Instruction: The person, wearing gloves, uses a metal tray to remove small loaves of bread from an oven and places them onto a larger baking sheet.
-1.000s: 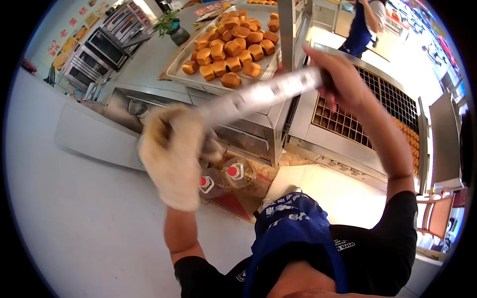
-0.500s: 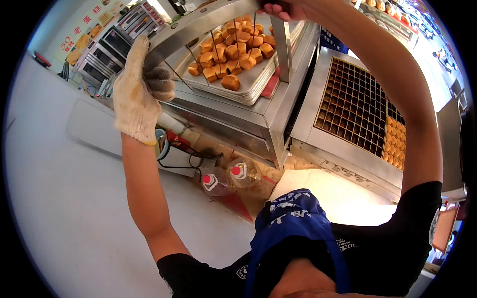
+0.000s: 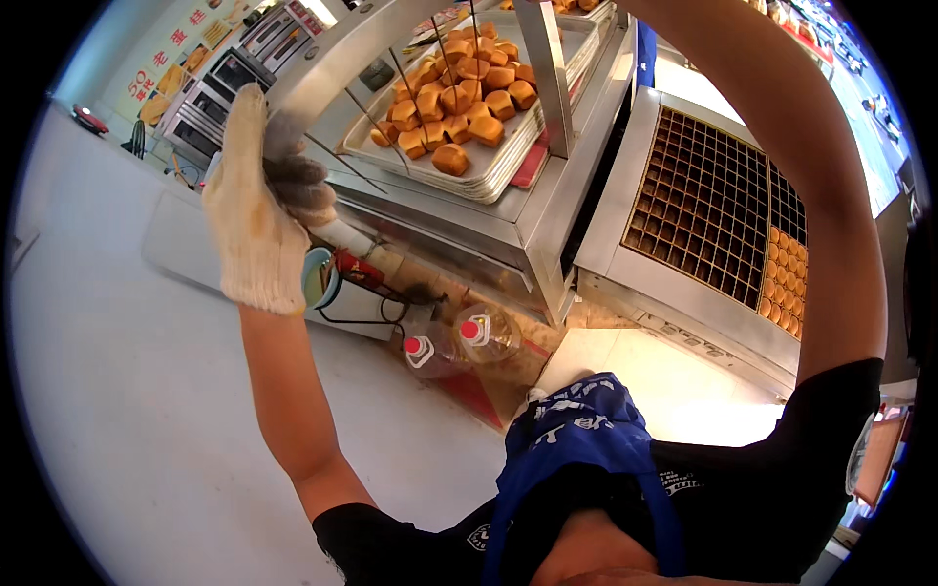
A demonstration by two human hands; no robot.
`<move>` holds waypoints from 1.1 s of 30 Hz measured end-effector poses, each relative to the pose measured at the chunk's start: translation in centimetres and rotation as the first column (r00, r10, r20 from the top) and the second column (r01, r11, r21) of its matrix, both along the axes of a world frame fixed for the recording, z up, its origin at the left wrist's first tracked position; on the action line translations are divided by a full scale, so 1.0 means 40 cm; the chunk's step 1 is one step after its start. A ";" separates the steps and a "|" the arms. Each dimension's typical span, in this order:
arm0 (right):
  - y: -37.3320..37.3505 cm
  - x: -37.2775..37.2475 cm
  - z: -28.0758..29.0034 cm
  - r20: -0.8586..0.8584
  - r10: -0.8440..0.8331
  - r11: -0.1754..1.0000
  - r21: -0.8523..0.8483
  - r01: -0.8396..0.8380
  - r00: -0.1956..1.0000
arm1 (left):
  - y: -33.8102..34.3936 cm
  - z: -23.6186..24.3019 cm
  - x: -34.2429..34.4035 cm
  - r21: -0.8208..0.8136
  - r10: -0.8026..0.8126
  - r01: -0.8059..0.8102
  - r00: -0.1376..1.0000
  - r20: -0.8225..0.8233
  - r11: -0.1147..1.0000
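Note:
My left hand (image 3: 256,210), in a cream knitted glove with grey fingers, is closed round the near end of a flat metal frame (image 3: 337,47). Thin rods (image 3: 403,78) hang from this frame, over a heap of golden-brown small cakes (image 3: 454,100). The cakes lie on a stack of shallow metal trays (image 3: 489,186), with one cake (image 3: 450,159) at the front corner. My right forearm (image 3: 772,88) reaches up past the top edge, so its hand is out of sight. A flat metal strut (image 3: 545,78) slants down beside the trays' right side.
On the right stands a steel machine with a square-celled mould grid (image 3: 699,205), and cakes (image 3: 782,278) fill some cells. Two clear jugs with red caps (image 3: 476,332) stand on the floor below. A white surface (image 3: 147,342) spreads at left; ovens (image 3: 210,98) are behind.
The metal frame and my left hand have shifted slightly left. My right hand, seen before at the top on the frame's far end, has passed out of view.

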State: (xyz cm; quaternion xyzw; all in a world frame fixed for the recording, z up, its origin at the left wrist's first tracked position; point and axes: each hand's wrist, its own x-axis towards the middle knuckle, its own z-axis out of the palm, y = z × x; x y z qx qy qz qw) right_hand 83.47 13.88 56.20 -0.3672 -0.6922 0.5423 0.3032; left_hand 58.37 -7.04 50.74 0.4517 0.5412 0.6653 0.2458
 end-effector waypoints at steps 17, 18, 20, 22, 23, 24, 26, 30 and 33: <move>-0.746 0.952 -0.903 -0.325 -0.900 0.343 -0.118 0.932 0.290 | 0.473 -0.468 -0.238 -0.752 -0.068 0.172 0.984 0.167 0.637; -0.808 0.961 -0.936 -0.339 -0.932 0.207 -0.207 0.956 0.128 | 0.512 -0.491 -0.230 -0.771 -0.066 0.101 0.995 0.076 0.629; -0.927 1.020 -0.970 -0.374 -0.856 0.430 -0.128 0.894 0.358 | 0.580 -0.517 -0.254 -0.813 -0.128 0.064 0.992 -0.013 0.578; -0.993 0.946 -0.935 -0.312 -0.934 0.260 -0.262 0.929 0.173 | 0.584 -0.492 -0.314 -0.875 -0.229 0.110 0.973 -0.001 0.472; -1.016 0.935 -0.959 -0.327 -0.940 0.193 -0.274 0.942 0.098 | 0.580 -0.470 -0.318 -0.897 -0.267 0.125 0.964 0.008 0.423; -1.040 0.926 -0.973 -0.323 -0.944 0.176 -0.299 0.938 0.074 | 0.569 -0.459 -0.296 -0.890 -0.195 0.073 0.981 -0.019 0.450; -1.068 0.913 -0.997 -0.335 -0.941 0.166 -0.329 0.930 0.049 | 0.550 -0.442 -0.252 -0.857 -0.027 -0.028 0.998 -0.049 0.514; -1.068 0.879 -1.019 -0.309 -0.951 0.101 -0.318 0.943 -0.002 | 0.492 -0.400 -0.248 -0.723 0.125 0.099 0.960 0.250 0.684; -1.039 0.878 -1.058 -0.400 -0.916 0.169 -0.333 0.928 0.023 | 0.410 -0.448 -0.348 -0.534 -0.133 0.259 0.955 0.263 0.805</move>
